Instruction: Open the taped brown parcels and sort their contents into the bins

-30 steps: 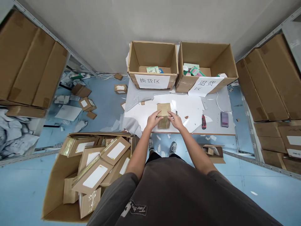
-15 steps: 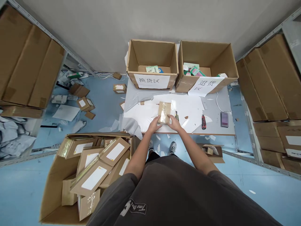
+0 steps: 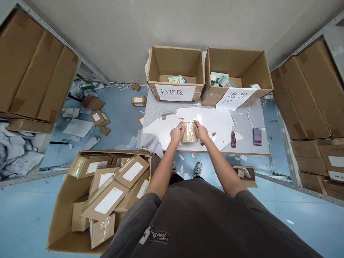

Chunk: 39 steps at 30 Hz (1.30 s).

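Between my two hands is a small cardboard box (image 3: 190, 133) with shiny clear tape over its top, held near the front edge of the white table (image 3: 156, 134). My left hand (image 3: 177, 133) is closed on its left side, and my right hand (image 3: 200, 131) is closed on its right side. A yellow and black cutter (image 3: 202, 142) lies on the table just under my right hand, mostly covered. Farther right rests a red and black utility knife (image 3: 233, 139).
Two open cartons with paper signs, a left carton (image 3: 153, 87) and a right carton (image 3: 208, 98), stand at the table's back. A phone-like device (image 3: 257, 137) lies at the right. A large carton (image 3: 60, 211) of taped parcels (image 3: 109, 200) stands at my left. Shelves flank both sides.
Both hands have moved from the box's near corners to farther up its sides. The box now appears tilted, its near side lower, and it covers more of the yellow and black cutter.
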Each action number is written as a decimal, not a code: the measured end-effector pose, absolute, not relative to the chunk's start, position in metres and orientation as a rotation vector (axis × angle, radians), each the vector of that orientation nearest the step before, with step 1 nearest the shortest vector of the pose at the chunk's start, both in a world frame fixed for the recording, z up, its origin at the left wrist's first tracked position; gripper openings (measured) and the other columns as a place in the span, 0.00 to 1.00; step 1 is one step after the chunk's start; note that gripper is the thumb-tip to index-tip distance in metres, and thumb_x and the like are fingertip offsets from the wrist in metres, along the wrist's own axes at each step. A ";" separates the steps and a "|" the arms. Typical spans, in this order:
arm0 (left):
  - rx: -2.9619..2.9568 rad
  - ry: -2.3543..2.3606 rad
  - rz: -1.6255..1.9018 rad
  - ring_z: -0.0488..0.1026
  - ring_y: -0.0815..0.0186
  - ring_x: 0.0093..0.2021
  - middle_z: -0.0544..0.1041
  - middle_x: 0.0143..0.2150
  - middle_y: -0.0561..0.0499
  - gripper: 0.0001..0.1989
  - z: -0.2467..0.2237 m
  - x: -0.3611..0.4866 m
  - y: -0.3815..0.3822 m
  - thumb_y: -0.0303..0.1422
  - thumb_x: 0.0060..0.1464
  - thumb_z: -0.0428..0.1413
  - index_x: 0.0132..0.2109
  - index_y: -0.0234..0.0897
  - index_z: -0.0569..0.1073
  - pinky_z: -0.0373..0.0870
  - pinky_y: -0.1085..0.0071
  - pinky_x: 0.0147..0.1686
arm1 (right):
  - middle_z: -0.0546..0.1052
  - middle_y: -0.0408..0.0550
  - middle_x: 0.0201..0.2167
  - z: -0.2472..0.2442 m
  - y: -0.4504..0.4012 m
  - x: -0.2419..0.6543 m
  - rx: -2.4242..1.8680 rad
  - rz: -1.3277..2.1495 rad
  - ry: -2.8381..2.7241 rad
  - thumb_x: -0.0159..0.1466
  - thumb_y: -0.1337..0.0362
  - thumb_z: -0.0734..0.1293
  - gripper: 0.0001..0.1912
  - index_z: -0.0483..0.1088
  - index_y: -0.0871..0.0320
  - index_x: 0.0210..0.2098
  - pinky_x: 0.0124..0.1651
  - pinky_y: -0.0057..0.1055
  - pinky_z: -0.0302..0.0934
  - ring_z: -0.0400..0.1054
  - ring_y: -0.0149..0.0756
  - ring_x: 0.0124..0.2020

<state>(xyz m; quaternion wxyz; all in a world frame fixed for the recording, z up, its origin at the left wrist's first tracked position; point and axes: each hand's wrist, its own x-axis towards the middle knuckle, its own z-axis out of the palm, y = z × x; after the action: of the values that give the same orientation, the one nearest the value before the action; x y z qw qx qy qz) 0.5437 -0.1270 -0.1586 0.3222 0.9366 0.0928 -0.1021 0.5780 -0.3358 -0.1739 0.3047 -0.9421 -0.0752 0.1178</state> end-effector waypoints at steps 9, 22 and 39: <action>2.244 0.078 -0.177 0.72 0.53 0.71 0.68 0.77 0.40 0.34 -0.182 0.514 -0.121 0.46 0.74 0.55 0.80 0.41 0.61 0.71 0.60 0.69 | 0.77 0.56 0.68 -0.177 -0.353 0.550 -2.412 0.348 -0.177 0.75 0.59 0.61 0.34 0.59 0.52 0.79 0.63 0.52 0.72 0.79 0.52 0.55; 2.275 0.212 -0.213 0.85 0.58 0.51 0.86 0.59 0.48 0.27 -0.185 0.532 -0.114 0.42 0.72 0.61 0.74 0.49 0.72 0.77 0.64 0.59 | 0.77 0.54 0.67 -0.185 -0.350 0.561 -2.316 0.393 -0.292 0.76 0.60 0.60 0.30 0.65 0.52 0.76 0.66 0.52 0.71 0.79 0.49 0.54; 2.221 0.054 -0.446 0.67 0.47 0.75 0.63 0.78 0.39 0.47 -0.249 0.451 -0.125 0.27 0.62 0.63 0.82 0.48 0.55 0.69 0.53 0.72 | 0.68 0.62 0.71 -0.240 -0.329 0.471 -2.411 0.632 -0.175 0.64 0.70 0.68 0.52 0.46 0.52 0.84 0.66 0.51 0.71 0.75 0.56 0.63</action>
<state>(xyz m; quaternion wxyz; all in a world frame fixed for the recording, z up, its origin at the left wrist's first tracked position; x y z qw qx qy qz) 0.4506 -0.1247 -0.2492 0.4240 0.8877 0.0214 -0.1784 0.4706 -0.3295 -0.2404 0.3161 -0.9155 -0.0663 0.2400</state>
